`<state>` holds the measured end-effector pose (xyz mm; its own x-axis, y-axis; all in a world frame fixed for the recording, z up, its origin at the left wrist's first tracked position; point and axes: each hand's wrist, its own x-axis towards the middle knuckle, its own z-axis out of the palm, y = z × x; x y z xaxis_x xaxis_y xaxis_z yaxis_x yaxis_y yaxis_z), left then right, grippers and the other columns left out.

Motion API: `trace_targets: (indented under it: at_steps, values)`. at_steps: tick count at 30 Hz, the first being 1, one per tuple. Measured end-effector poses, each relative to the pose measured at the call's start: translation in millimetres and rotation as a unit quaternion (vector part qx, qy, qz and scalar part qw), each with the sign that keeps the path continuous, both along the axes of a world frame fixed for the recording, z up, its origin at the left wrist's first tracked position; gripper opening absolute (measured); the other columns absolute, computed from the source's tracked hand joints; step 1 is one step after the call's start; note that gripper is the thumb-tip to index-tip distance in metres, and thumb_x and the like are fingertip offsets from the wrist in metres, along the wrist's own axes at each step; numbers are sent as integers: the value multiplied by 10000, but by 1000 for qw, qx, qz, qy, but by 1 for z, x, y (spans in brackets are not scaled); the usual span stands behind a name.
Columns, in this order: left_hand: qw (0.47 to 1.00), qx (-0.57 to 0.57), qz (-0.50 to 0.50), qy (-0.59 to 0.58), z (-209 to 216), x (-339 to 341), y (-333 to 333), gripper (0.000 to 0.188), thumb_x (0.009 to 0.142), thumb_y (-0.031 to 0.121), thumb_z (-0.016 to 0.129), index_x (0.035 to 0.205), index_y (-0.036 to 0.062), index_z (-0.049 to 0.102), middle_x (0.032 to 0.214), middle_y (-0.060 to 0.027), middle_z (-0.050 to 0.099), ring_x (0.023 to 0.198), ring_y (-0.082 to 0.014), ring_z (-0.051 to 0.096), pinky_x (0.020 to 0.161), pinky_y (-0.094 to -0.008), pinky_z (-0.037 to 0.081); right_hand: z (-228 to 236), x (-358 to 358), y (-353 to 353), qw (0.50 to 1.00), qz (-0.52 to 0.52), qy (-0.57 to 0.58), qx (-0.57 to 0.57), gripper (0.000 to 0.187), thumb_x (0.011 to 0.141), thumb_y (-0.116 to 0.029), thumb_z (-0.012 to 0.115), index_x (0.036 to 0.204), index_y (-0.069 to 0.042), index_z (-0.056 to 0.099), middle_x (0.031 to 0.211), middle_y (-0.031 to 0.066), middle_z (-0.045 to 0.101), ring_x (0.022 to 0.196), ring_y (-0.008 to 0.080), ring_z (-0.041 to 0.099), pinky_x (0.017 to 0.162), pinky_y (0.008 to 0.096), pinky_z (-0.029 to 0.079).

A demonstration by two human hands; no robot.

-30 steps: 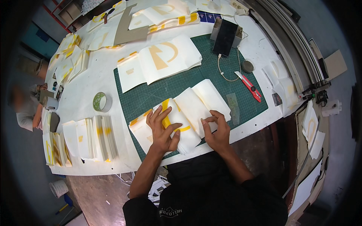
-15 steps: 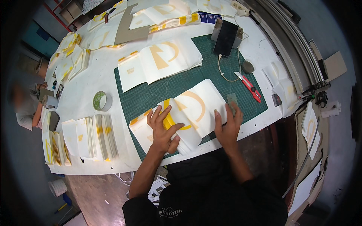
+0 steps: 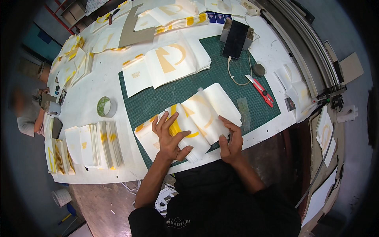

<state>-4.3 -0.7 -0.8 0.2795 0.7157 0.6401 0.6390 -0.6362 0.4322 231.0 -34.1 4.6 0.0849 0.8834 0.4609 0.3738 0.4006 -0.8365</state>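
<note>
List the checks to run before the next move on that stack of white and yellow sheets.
1. Left hand flat on the sheet stack: ok.
2. Right hand gripping the stack's near edge: ok.
3. Stack fully on the green cutting mat: not ok, its near corner overhangs the mat.
4. Red utility knife away from both hands: ok.
5. Knife blade retracted: cannot tell.
6. Tape roll off the mat: ok.

sheets under left hand (image 3: 170,136): yellow print partly covered
co-worker (image 3: 24,112): blurred, cut by picture's edge
desk (image 3: 90,89) far end: cut off
</note>
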Motion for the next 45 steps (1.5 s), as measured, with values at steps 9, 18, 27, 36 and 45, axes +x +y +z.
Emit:
trace_targets:
  at_steps: [9, 18, 27, 36, 45]
  values:
    - [1000, 1, -10, -25, 1, -1, -1, 313, 798, 435, 687, 900, 162, 799, 1391, -238, 580, 1422, -422, 378, 1176, -610, 139, -1, -6, 11, 985, -89, -145, 13, 500, 830, 117, 722, 1284, 34, 532, 1186, 217, 640, 996, 272, 701, 831, 353, 570]
    - [1000, -9, 16, -15, 1, 6, -1, 348, 707, 213, 668, 1028, 175, 797, 1491, -260, 488, 1449, -428, 345, 1177, -621, 135, 29, -31, -15, 995, 80, -56, 34, 548, 754, 123, 746, 1260, 27, 560, 1114, 191, 686, 926, 293, 708, 830, 350, 574]
    - [1000, -17, -5, -3, -4, -2, -3, 308, 701, 305, 639, 944, 179, 781, 1455, -257, 515, 1452, -447, 325, 1172, -637, 124, 8, 12, 17, 948, -198, -250, -21, 362, 898, -121, 739, 1182, 81, 640, 1251, 241, 594, 1145, 388, 576, 932, 510, 469]
    - [999, -5, 0, -38, -3, -1, -3, 600, 860, 696, 528, 885, 145, 764, 1366, -253, 577, 1401, -451, 393, 1167, -638, 117, -9, 16, 11, 931, -158, -329, 14, 458, 905, -242, 731, 1227, 69, 635, 1378, 257, 518, 1289, 417, 478, 1047, 548, 358]
    - [1000, -5, -10, -27, 2, 1, -3, 246, 774, 361, 681, 853, 143, 762, 1349, -229, 595, 1396, -426, 405, 1176, -618, 122, -10, -4, 6, 983, -95, -153, -31, 472, 838, -6, 734, 1278, 37, 568, 1192, 214, 631, 1089, 362, 624, 948, 450, 477]
